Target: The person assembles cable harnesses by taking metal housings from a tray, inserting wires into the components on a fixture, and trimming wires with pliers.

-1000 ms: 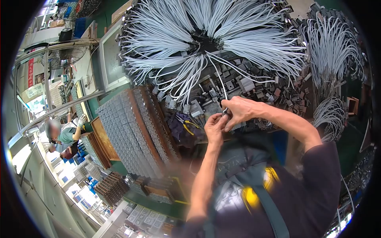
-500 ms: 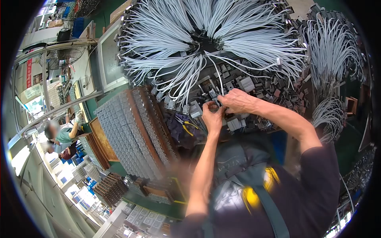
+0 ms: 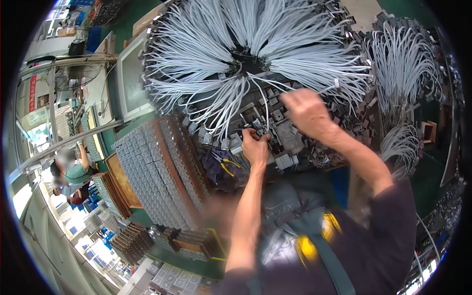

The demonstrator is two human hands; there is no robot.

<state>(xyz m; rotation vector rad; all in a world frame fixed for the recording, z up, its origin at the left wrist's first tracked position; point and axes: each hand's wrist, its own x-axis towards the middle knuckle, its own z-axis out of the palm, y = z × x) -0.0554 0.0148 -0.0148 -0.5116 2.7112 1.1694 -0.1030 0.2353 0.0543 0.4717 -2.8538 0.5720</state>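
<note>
My left hand [image 3: 255, 149] is at the near side of the work table, its thumb and fingers pinched together. What lies in the pinch is hidden by the fingers. A single white cable [image 3: 266, 105] runs down from the big fan of cables to just beside these fingertips. My right hand [image 3: 307, 110] is raised to the right, above the small metal parts [image 3: 334, 132] and below the cable ends. Motion smears its fingers, so any held thing cannot be made out. Small block-like metal pieces [image 3: 231, 142] sit close to my left hand.
A wide fan of white cables [image 3: 196, 54] covers the far table, with another cable bunch [image 3: 403, 64] at right. Yellow-handled pliers [image 3: 224, 164] lie on dark cloth. Stacked rows of grey pieces [image 3: 147, 162] stand at left. A co-worker [image 3: 76, 167] is farther left.
My right hand has left my left hand and moved up and to the right. My left hand stays near the end of the single cable. The whole view has shifted slightly.
</note>
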